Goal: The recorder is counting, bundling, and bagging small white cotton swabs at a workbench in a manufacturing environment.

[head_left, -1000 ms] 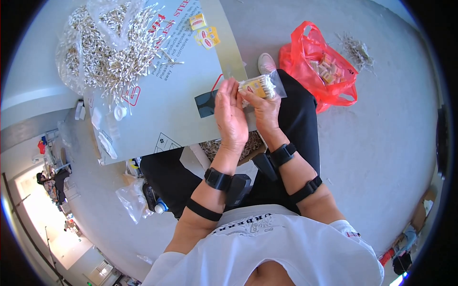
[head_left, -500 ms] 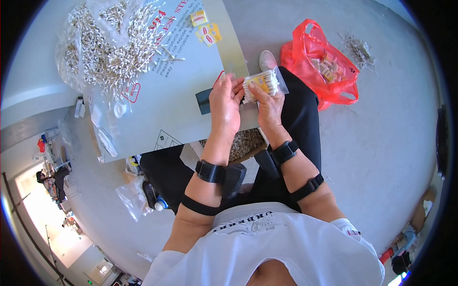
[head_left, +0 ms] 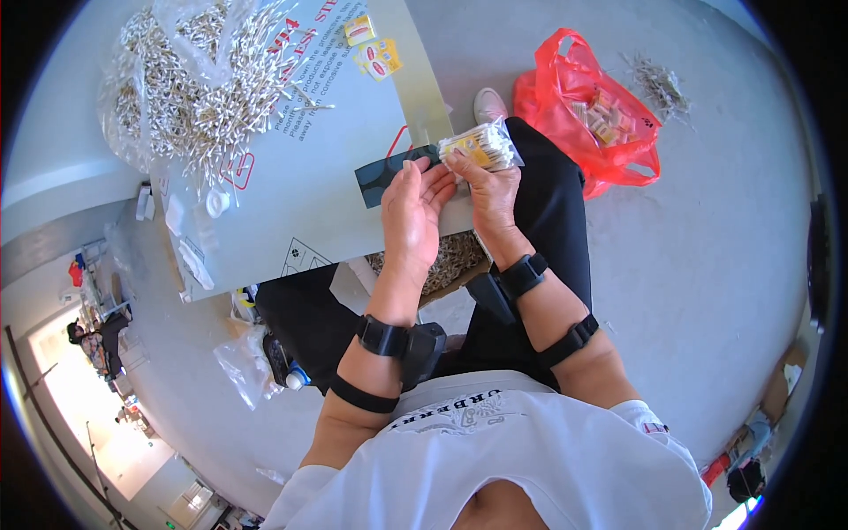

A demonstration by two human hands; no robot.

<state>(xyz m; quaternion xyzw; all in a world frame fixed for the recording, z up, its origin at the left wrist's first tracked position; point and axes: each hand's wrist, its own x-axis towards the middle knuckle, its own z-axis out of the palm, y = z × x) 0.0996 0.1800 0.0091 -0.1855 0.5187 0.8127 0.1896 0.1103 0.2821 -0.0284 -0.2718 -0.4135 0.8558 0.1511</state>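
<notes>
My right hand [head_left: 493, 193] grips a clear bag of cotton swabs [head_left: 481, 144] with a yellow label inside, its thumb lying across the front. Close beside it, my left hand [head_left: 412, 212] is open, palm up, its fingers stretched toward the bag's lower left side; whether the fingertips touch the bag I cannot tell. Beneath the left fingers a dark rectangular patch [head_left: 375, 183] shows on the table. A big heap of loose cotton swabs [head_left: 199, 97] spreads over the table's far left, partly covered by clear plastic. Several yellow label cards [head_left: 380, 59] lie near the far edge.
The table [head_left: 265, 212] has a printed protective film. On the floor to the right stands a red plastic bag [head_left: 548, 115] holding small packs, with a pile of scraps [head_left: 658, 88] beyond. Under the table edge sits an open box [head_left: 450, 265] of swabs. A tape roll [head_left: 217, 203] rests at left.
The bag of swabs has shifted slightly up and left in my right hand and tilted. My left fingers have opened out and dropped away from it a little.
</notes>
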